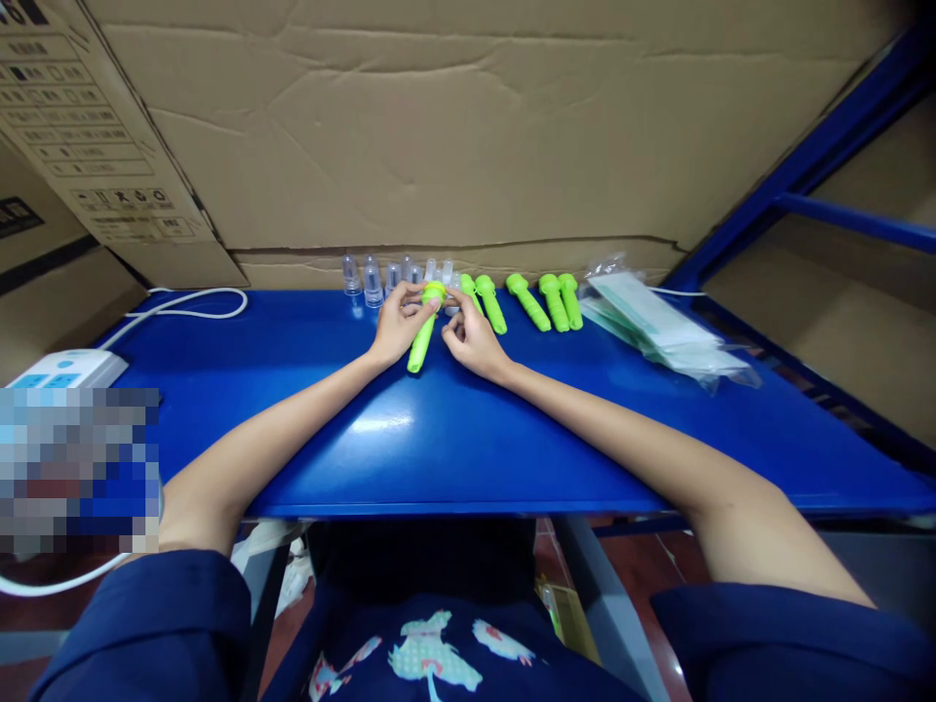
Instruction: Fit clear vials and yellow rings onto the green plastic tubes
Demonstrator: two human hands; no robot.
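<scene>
While gripping green tube (421,347) by far end with left hand (399,327), touching right side with part-curled right hand (475,338), unclear if gripping; held between hands over bench (468,448), slanting far to near-left.

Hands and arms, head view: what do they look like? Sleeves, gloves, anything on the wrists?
Left hand and right hand: both ungloved, no watch or bracelet visible. Bare forearms run up to loose, dark navy fabric sleeves ending near the elbows, with no visible markings.
</scene>
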